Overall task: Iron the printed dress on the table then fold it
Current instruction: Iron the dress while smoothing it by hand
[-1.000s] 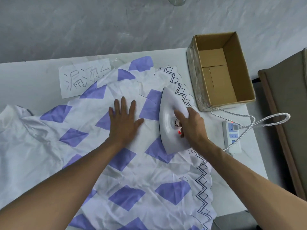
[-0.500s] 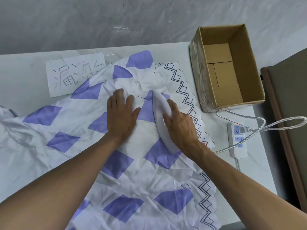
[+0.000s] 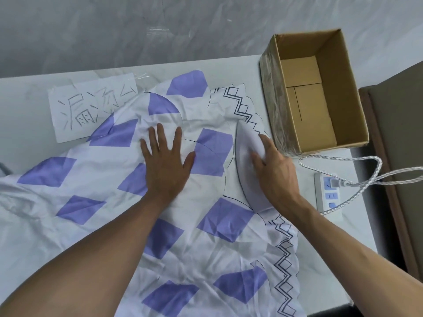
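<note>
Since half a second ago the iron [image 3: 249, 161] has slid toward 3 o'clock, off the purple patch and onto the zigzag hem border [image 3: 283, 259]. The left hand's [image 3: 167, 165] fingers, then close together, are now fanned wide. It presses flat on the printed dress [image 3: 206, 225], with a full purple patch between its thumb and the iron. The right hand [image 3: 274, 170] grips the iron from above, fingers curled over its body.

The open cardboard box [image 3: 270, 92] stands just beside the iron's tip at 2 o'clock, with only a narrow strip of table [image 3: 23, 115] between them. At 3 o'clock of the iron's heel a power strip [image 3: 327, 193] lies near the table's right edge, the braided cord [image 3: 375, 165] looping past it. A handwritten paper sheet [image 3: 91, 110] lies at 10 o'clock, partly under the dress.

The iron's long axis runs 12 to 6, tip at 12. The creased dress is spread over the table, hem on its 3 o'clock side.
</note>
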Demonstrator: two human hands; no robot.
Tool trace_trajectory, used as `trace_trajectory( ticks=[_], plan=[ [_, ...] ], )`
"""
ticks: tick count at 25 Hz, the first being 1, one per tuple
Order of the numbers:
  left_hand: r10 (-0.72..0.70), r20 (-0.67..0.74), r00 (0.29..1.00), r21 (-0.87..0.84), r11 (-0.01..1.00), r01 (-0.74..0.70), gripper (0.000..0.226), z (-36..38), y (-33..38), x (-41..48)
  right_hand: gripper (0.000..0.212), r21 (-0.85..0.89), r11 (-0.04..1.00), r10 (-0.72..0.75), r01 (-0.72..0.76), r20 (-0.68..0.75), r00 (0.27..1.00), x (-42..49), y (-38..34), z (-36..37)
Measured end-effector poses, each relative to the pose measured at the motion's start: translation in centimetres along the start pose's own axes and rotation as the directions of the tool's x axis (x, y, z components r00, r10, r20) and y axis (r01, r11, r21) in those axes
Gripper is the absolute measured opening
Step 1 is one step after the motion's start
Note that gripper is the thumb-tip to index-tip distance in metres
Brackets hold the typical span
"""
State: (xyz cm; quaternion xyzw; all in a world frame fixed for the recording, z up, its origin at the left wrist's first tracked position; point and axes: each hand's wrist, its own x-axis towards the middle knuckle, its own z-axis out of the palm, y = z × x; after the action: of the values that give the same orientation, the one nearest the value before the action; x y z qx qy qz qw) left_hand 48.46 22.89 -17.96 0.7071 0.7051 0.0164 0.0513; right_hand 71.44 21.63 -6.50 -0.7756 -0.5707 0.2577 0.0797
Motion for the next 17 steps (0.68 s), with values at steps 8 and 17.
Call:
trace_trajectory(
  ticks=[8,17],
  plan=[
    [-0.046,-0.027,0.999,-0.099,0.994,0.043,0.054,-0.1,-0.1,0.2,0.043,0.026,0.976,-0.219,0.218,0.043,0.975,3.5,-8.6,0.3],
    [-0.046,0.001,0.999,-0.051,0.998,0.046,0.055,-0.4,-0.1,0.4,0.042,-0.121,0.986,-0.105,0.112,0.06,0.993,6.8,-7.0,1.1]
  ],
)
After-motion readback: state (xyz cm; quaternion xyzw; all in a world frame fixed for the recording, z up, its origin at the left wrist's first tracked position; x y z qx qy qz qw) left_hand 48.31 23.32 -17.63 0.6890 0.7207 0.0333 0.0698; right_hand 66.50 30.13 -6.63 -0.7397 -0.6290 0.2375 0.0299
